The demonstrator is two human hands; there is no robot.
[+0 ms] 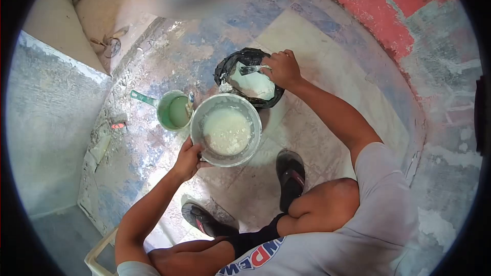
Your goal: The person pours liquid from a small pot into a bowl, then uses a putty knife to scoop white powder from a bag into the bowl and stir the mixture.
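My left hand (188,161) grips the near-left rim of a round grey bucket (255,140), thumb and fingers wrapped on its wall. Inside lies a wet off-white mix (227,130) with pale lumps at its near side. My right hand (283,69) is closed around the handle of a putty knife (250,69); my fingers hide most of that handle. Its blade is above white powder (255,86) in an open black plastic bag (245,55), just beyond the bucket. Left of the bucket stands a green dipper (162,115) with pale liquid and a brush-like tool (191,101) at its rim.
Dusty, stained floor tiles (302,46) surround the containers. A small orange-red item (118,125) lies at left. My sandalled feet (290,171) are close to the bucket. Walls stand at left and right, the right one partly red (378,15). A pale chair part (97,255) shows lower left.
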